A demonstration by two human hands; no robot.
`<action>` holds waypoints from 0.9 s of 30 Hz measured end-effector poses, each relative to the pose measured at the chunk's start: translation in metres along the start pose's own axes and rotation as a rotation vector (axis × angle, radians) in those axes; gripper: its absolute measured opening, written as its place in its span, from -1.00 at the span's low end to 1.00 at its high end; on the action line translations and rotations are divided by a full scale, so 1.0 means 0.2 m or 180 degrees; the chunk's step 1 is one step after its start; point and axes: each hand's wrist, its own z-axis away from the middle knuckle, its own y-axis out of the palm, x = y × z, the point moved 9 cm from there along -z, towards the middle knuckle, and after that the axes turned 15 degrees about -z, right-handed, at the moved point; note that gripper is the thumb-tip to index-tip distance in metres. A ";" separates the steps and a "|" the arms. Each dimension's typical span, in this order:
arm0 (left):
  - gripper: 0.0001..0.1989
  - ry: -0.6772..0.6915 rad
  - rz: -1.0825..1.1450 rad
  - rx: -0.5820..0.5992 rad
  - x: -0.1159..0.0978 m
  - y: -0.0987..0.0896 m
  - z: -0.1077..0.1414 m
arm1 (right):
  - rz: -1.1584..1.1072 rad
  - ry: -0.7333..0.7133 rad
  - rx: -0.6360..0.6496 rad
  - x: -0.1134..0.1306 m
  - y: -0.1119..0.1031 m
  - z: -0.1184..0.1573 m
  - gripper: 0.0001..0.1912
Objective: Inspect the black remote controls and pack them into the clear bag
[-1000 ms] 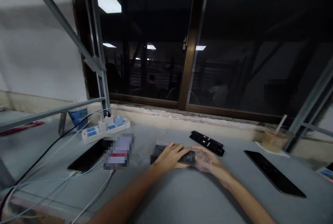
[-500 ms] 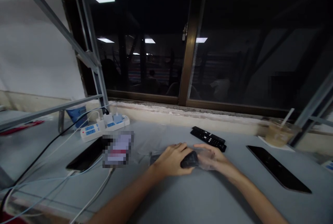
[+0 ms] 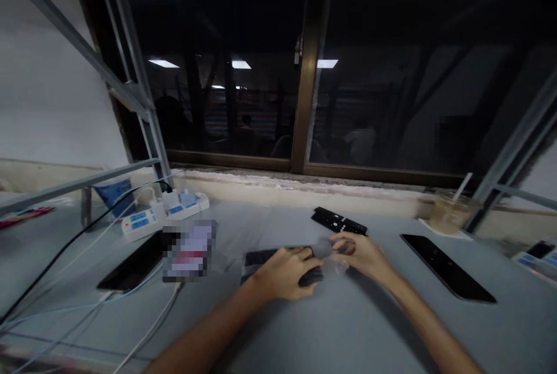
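My left hand point(image 3: 285, 272) lies over a dark, flat-looking item point(image 3: 256, 257) on the table, its fingers curled across the top and right end. A clear plastic bag point(image 3: 337, 264) seems to wrap this item, and its loose end sticks out to the right. My right hand point(image 3: 361, 255) pinches that crumpled end between thumb and fingers. What the dark item is cannot be made out under the hand. Just behind my right hand lie black remote controls point(image 3: 339, 222), side by side.
On the left are a black phone point(image 3: 134, 264), a blurred-out phone point(image 3: 190, 251), charging cables and a white power strip point(image 3: 163, 217). A black tablet-like slab point(image 3: 446, 267) and an iced drink cup point(image 3: 448, 214) stand right. Metal frame posts rise at both sides.
The dark item now lies flatter and shows more to the left of my left hand. My right hand has drawn its fingers into a pinch on the plastic. The view has shifted slightly.
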 end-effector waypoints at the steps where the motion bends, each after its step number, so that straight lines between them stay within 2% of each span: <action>1: -0.63 0.0008 -0.0015 0.0008 -0.01 0.00 0.00 | 0.0092 -0.0039 -0.0017 0.01 0.00 0.00 -0.62; 4: -0.68 0.0000 -0.0072 0.0077 -0.02 0.02 0.00 | 0.0225 -0.0135 0.0043 0.02 0.00 0.01 -0.60; 7: -0.72 -0.0048 -0.0081 0.0123 -0.02 0.04 -0.01 | 0.0455 -0.0252 -0.0030 0.04 -0.04 0.00 -0.69; 10: -0.73 -0.0057 -0.0021 0.0101 0.00 0.05 -0.01 | 0.0820 -0.0308 -0.0347 0.06 -0.14 -0.01 -0.77; 14: -0.68 0.0020 0.0067 0.0040 0.01 0.07 -0.01 | 0.1184 -0.0225 -0.0770 0.02 -0.24 -0.01 -0.75; 20: -0.59 0.0127 0.0071 -0.0079 -0.01 0.08 -0.01 | 0.1306 -0.0423 -0.0825 0.02 -0.22 -0.01 -0.74; 27: -0.41 -0.0574 0.0211 -0.0201 0.05 0.01 0.00 | 0.1386 -0.0446 -0.0884 0.00 -0.22 -0.02 -0.74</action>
